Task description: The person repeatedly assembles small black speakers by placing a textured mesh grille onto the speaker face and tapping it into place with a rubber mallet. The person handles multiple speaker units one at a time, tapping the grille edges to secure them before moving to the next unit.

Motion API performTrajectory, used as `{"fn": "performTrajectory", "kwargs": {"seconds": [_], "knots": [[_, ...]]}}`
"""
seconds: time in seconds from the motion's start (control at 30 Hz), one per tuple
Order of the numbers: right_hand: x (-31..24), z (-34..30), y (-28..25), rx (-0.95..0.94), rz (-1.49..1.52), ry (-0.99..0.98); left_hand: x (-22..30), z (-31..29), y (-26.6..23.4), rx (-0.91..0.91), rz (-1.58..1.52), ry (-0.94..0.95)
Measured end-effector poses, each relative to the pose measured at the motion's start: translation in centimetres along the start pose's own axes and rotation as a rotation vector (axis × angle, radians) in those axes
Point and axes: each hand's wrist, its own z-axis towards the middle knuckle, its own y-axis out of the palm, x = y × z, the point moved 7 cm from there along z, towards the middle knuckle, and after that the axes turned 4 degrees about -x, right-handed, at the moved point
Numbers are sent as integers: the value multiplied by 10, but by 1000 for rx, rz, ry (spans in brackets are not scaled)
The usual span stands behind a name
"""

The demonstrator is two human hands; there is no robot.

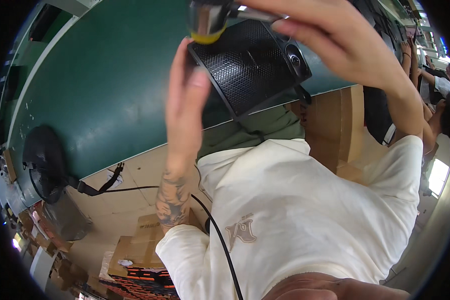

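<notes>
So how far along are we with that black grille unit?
Done: the black grille unit is up off the green bench, steadied by the left hand. In hand: the right hand holds a metal tool with a yellow tip at its top corner. Left: cannot tell; the second black fan lies untouched on the bench.

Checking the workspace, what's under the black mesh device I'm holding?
Under the black mesh device lies the green table; its near corner overhangs the edge. The left hand covers one corner.
</notes>
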Motion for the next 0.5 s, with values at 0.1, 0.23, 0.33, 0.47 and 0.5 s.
{"fn": "performTrajectory", "kwargs": {"seconds": [0.1,0.23,0.33,0.47,0.5], "knots": [[0,-16,-5,73,4,43,7,10,-15,87,-32,26],[-19,-26,3,82,-60,-48,10,20,-16,105,111,-17],[-26,-28,21,4,11,-78,6,30,-5,-19,129,-7],[-23,-27,29,-59,8,-55,8,34,-6,-3,109,-18],[-22,-27,28,-61,-3,-57,9,32,-5,-6,78,-11]]}}
